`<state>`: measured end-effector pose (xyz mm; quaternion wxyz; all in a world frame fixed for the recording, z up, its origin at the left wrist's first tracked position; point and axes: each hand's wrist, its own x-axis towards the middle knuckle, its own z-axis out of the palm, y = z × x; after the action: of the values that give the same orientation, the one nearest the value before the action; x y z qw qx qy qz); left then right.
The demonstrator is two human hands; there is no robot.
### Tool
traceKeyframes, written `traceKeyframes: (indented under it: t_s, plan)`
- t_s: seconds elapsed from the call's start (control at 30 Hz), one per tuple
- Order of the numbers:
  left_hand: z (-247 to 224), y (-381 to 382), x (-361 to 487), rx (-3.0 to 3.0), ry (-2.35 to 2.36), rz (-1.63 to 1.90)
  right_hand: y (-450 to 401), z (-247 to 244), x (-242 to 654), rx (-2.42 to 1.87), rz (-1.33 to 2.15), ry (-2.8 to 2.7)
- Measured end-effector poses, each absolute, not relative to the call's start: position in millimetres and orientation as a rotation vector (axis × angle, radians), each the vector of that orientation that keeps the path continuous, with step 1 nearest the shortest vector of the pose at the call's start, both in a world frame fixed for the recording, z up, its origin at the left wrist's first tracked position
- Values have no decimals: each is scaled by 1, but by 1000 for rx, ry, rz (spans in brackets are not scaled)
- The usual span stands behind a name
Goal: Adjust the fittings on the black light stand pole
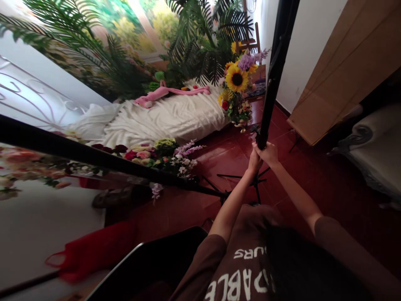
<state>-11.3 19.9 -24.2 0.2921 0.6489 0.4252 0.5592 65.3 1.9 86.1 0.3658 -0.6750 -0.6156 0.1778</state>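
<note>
My left hand (255, 161) and my right hand (269, 154) are together, fingers wrapped round the pole of a black tripod stand (272, 88). Just above my hands, a dark clamp knob (255, 128) sticks out from the pole. The pole rises past the top of the view, leaning slightly right. Thin black legs (257, 190) spread over the floor below my hands, partly behind my left forearm. Which fingers lie over which is hard to make out where my hands meet.
A second black pole (125, 165) crosses the left side. White cloth (169, 113) bearing a pink plush toy (153, 96) lies behind flowers (144, 154). Sunflowers (237, 78) stand near a brown board (332, 75). A red bag (94, 248) is lower left, above the red tiled floor (213, 156).
</note>
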Motion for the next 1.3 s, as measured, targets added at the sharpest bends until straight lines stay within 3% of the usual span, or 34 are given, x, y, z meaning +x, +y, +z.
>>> traceKeyframes:
  t_s: [0.1,0.3,0.53,0.67,0.97,1.3]
  plan:
    - [-27,21,-12,1728,1144,1481,8,91,65,-1728,541,-1571]
    - [-21,17,-13,1719,1184,1452,23,116,52,-1318,882,-1330]
    - [-7,6,-14,1634,1236,1372,51,198,43,-1021,846,-1374]
    - [-6,4,-15,1666,1219,1383,45,213,40,-1023,793,-1390]
    - [-1,0,-14,1671,1192,1384,17,195,62,-1164,520,-1578]
    - [-2,2,-16,1716,1161,1418,-28,108,109,-1320,504,-1749]
